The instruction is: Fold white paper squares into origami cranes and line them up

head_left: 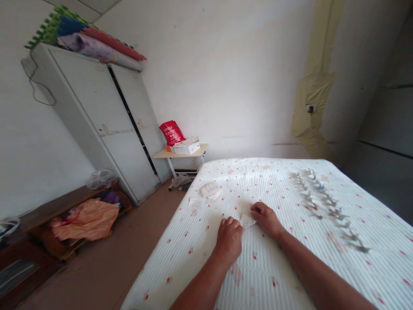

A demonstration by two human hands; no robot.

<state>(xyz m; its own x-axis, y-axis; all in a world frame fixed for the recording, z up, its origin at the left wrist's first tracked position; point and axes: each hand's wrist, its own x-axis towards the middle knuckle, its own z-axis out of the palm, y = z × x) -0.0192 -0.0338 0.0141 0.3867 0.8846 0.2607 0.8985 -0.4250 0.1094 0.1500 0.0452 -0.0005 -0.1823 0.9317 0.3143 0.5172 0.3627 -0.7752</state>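
Observation:
A small piece of printed paper [247, 221] lies low over the bed between my two hands. My left hand [229, 239] is closed, with its curled fingers at the paper's left edge. At the right edge, my right hand [267, 218] has its thumb and fingers drawn together on the paper; the exact fingertip contact is hard to see. Farther left on the bed lie a loose stack of printed paper pieces [211, 190] and a single printed sheet [195, 203]. To the right stand two rows of small, pointed, folded-looking figures [329, 206], blurred in detail.
The bed [258, 267] has a white ribbed cover with red dots. Behind its far left corner, a small table [158, 154] carries a red bag [172, 132] and a white box [187, 148]. A grey cabinet [93, 107] and low wooden bench [74, 201] stand left.

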